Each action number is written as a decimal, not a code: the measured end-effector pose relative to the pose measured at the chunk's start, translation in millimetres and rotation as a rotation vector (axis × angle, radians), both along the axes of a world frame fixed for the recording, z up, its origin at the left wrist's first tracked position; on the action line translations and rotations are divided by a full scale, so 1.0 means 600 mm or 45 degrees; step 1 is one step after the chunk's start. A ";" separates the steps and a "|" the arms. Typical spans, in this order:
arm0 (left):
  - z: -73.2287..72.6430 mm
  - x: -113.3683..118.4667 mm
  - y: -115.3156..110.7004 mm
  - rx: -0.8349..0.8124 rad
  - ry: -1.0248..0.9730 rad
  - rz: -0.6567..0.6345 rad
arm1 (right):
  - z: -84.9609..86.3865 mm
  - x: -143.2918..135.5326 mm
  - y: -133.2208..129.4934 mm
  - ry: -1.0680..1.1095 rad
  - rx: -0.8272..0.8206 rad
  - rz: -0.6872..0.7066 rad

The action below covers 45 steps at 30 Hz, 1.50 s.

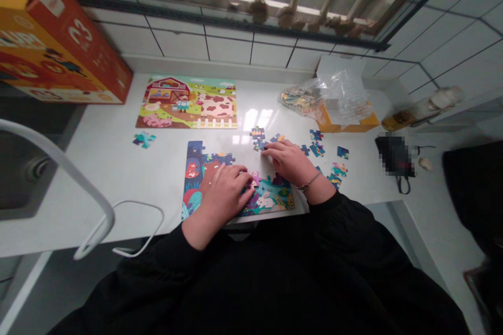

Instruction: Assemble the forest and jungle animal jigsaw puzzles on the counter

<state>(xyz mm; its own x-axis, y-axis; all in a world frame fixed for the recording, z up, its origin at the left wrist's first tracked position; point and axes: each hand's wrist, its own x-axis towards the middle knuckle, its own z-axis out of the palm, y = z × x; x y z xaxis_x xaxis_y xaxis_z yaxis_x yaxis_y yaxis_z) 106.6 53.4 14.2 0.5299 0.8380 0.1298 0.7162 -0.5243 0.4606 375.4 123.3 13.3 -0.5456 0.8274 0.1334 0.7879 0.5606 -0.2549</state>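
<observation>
A partly assembled jigsaw puzzle (pixel 267 202) with a brown bear and a white rabbit lies at the counter's near edge. My left hand (pixel 226 191) rests over its middle, fingers apart, beside a pink and purple piece (pixel 255 178). Part of the picture is covered by that hand. Above the puzzle's gap, my right hand (pixel 293 165) reaches out with its fingers extended. Its index fingertip is at the edge of a loose blue puzzle piece (pixel 259 145). Another piece (pixel 277 137) lies just beyond its knuckles, and several dark blue pieces (pixel 317 149) lie to its right.
A finished farm puzzle (pixel 216 107) lies behind. A loose teal piece (pixel 144 139) is at left. A bag of pieces (pixel 301 99) leans by a yellow box (pixel 349 123). An orange box (pixel 78 47) stands left, near a white curved tube (pixel 58 154). A bottle (pixel 424 107) lies right.
</observation>
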 end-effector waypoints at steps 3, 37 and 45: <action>0.009 0.018 0.020 0.037 0.030 0.028 | -0.007 0.004 0.032 -0.034 -0.014 -0.005; -0.033 0.096 0.088 0.070 -0.059 0.028 | -0.031 0.019 -0.090 0.086 0.052 -0.300; -0.004 0.087 0.065 0.100 0.027 0.028 | 0.015 0.112 -0.103 0.053 0.247 -0.855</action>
<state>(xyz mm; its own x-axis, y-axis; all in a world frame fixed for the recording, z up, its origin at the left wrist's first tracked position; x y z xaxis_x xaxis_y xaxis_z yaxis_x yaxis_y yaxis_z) 159.1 92.4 11.8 0.5150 0.8371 0.1848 0.7370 -0.5424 0.4032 442.6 61.4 22.3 0.0842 0.9427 0.3227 0.9715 -0.0056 -0.2371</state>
